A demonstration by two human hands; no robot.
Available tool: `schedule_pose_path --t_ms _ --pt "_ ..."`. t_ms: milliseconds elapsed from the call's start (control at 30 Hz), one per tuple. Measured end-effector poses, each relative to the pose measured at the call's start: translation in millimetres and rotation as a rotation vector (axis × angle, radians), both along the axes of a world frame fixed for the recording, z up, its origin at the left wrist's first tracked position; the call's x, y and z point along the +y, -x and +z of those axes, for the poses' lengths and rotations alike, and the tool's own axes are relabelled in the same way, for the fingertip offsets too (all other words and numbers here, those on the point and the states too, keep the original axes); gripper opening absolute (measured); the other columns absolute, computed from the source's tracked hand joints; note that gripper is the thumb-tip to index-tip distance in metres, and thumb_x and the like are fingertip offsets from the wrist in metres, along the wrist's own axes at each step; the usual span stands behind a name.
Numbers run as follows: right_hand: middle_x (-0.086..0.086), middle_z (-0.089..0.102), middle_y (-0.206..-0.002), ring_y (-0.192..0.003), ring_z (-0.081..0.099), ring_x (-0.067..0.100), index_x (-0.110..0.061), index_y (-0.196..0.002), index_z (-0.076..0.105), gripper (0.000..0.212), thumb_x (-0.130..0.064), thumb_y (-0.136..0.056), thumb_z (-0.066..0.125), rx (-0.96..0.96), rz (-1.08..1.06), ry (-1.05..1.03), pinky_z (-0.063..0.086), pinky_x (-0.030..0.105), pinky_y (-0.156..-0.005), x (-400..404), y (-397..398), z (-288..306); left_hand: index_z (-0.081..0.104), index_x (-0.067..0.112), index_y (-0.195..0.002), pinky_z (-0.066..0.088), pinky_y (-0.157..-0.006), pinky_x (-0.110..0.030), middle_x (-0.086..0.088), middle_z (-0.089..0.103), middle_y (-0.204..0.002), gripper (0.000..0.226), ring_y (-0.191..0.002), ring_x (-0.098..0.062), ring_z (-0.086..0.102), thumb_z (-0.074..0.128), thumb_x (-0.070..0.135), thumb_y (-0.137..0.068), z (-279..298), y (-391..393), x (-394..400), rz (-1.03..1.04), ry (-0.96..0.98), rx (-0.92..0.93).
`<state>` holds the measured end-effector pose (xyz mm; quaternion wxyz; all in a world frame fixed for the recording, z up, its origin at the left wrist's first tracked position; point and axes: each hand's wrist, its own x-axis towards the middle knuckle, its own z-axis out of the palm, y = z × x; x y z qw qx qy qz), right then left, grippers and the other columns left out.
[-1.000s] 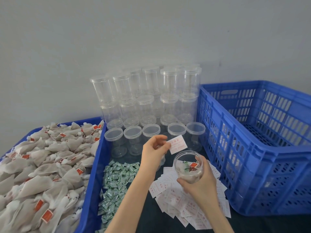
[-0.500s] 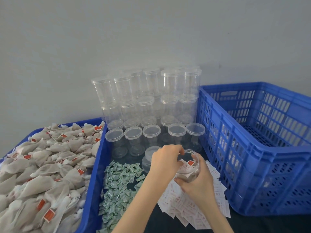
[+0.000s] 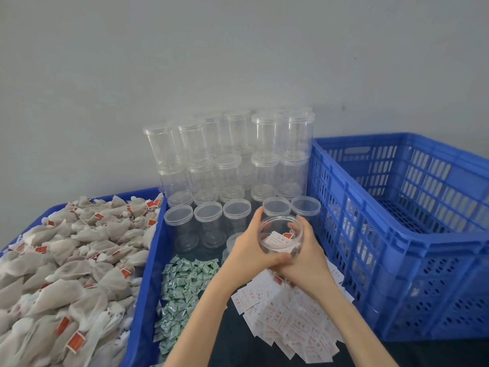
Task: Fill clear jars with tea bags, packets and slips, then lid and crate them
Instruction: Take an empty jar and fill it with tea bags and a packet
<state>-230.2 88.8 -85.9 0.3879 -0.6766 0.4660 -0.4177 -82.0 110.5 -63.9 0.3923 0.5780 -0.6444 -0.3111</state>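
Plain grey wall behind, dark tabletop.

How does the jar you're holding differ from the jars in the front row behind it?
The held jar has no lid, while the front-row jars are capped. The held jar contains a printed slip and a red-tagged tea bag; the front-row jars look empty. The held jar is gripped off the surface by the left hand and right hand; the front-row jars stand untouched. All are clear plastic and round.

Two hands around one open jar; beside it, two blue crates and uncountable heaps of tea bags, green packets and slips.
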Motion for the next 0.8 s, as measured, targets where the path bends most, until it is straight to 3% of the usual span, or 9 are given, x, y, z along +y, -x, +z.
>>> schedule_pose_path --t_ms 67,133,200,267,333,467,567,700,800 --pt "-0.027 0.050 -0.129 -0.122 0.050 0.003 -0.046 -0.136 0.034 0.094 -0.039 -0.054 0.078 0.047 0.096 0.002 0.050 0.039 -0.100 -4 9 8 0.009 0.039 -0.150 0.035 -0.075 0.006 0.042 0.047 -0.108 0.113 -0.097 0.033 0.042 0.085 0.033 -0.065 4 0 0 0.054 0.025 0.035" --pt "-0.017 0.044 -0.139 -0.133 0.040 0.010 -0.037 -0.143 0.030 0.087 -0.032 -0.063 0.065 0.083 0.157 0.020 0.038 0.044 -0.112 -6 17 20 0.007 0.037 -0.151 0.035 -0.075 0.005 0.042 0.048 -0.105 0.116 -0.098 0.031 0.044 0.085 0.032 -0.066 7 1 0 0.082 0.061 0.042" --pt "-0.010 0.041 -0.144 -0.137 0.036 0.010 -0.027 -0.146 0.030 0.080 -0.026 -0.070 0.055 0.017 0.172 0.007 0.031 0.038 -0.116 -9 23 35 0.004 0.038 -0.150 0.035 -0.074 0.006 0.047 0.047 -0.102 0.118 -0.096 0.031 0.044 0.085 0.034 -0.064 10 5 -1 0.095 0.091 0.024" --pt "-0.009 0.043 -0.142 -0.136 0.038 0.009 -0.022 -0.147 0.032 0.070 -0.025 -0.082 0.058 0.008 0.163 0.007 0.033 0.028 -0.110 -14 23 50 0.002 0.039 -0.150 0.037 -0.073 0.004 0.052 0.045 -0.096 0.119 -0.092 0.033 0.043 0.083 0.035 -0.063 13 10 -3 0.102 0.111 -0.005" --pt "-0.009 0.041 -0.145 -0.131 0.042 0.009 -0.020 -0.151 0.030 0.073 -0.034 -0.090 0.065 0.173 0.166 0.050 0.034 0.026 -0.105 -19 20 62 0.000 0.041 -0.150 0.040 -0.073 -0.001 0.053 0.046 -0.091 0.118 -0.093 0.031 0.046 0.082 0.032 -0.065 18 16 -5 0.108 0.113 0.003" --pt "-0.006 0.033 -0.154 -0.137 0.039 0.014 -0.022 -0.154 0.026 0.089 -0.061 -0.082 0.061 0.580 0.116 0.208 0.039 0.037 -0.107 -25 17 81 -0.006 0.041 -0.149 0.041 -0.065 0.002 0.044 0.046 -0.098 0.120 -0.095 0.015 0.053 0.082 0.027 -0.069 25 23 -10 0.104 0.133 0.050" --pt "-0.003 0.033 -0.154 -0.135 0.044 0.019 -0.022 -0.154 0.024 0.098 -0.069 -0.077 0.060 0.786 0.108 0.261 0.043 0.040 -0.102 -28 15 98 -0.008 0.041 -0.149 0.041 -0.062 0.001 0.044 0.043 -0.097 0.122 -0.085 0.023 0.051 0.082 0.025 -0.068 29 26 -12 0.095 0.157 0.024" --pt "-0.002 0.042 -0.146 -0.131 0.046 0.021 -0.020 -0.149 0.036 0.092 -0.062 -0.074 0.066 0.817 0.118 0.304 0.044 0.038 -0.100 -33 12 119 -0.006 0.038 -0.149 0.041 -0.066 0.001 0.035 0.049 -0.101 0.123 -0.083 0.025 0.052 0.084 0.023 -0.067 38 29 -15 0.113 0.203 0.062" --pt "-0.002 0.047 -0.142 -0.125 0.050 0.020 -0.020 -0.143 0.045 0.085 -0.059 -0.072 0.068 0.784 0.084 0.350 0.045 0.035 -0.095 -39 16 141 -0.001 0.038 -0.147 0.039 -0.079 0.001 0.030 0.042 -0.123 0.114 -0.101 0.025 0.047 0.082 0.019 -0.071 46 31 -18 0.102 0.301 0.105"
